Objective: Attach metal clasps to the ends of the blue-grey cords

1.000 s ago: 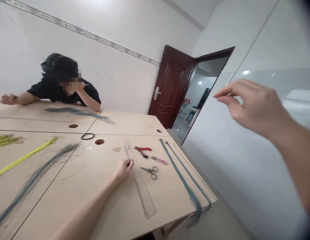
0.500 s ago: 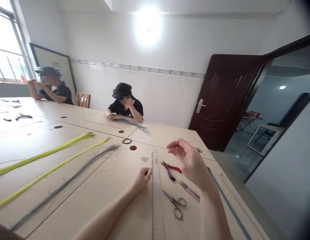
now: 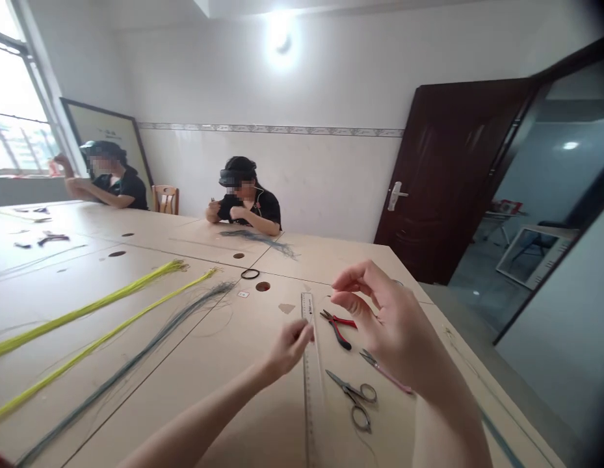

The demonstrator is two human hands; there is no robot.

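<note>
My left hand is pinched shut by the left edge of a clear ruler on the light wooden table; what it pinches is too thin to see. My right hand hovers above the table, thumb and forefinger pinched, the other fingers loosely curled. Under it lie red-handled pliers, a pink-handled tool and small grey scissors.
Long yellow-green strands and a grey-blue strand bundle stretch across the table's left. A black ring lies by a cable hole. Two people sit at the far side. A dark door stands open at right.
The view swung left from the table's right end. My right hand came down from high at the right to just above the pliers. My left hand stayed at the ruler.
</note>
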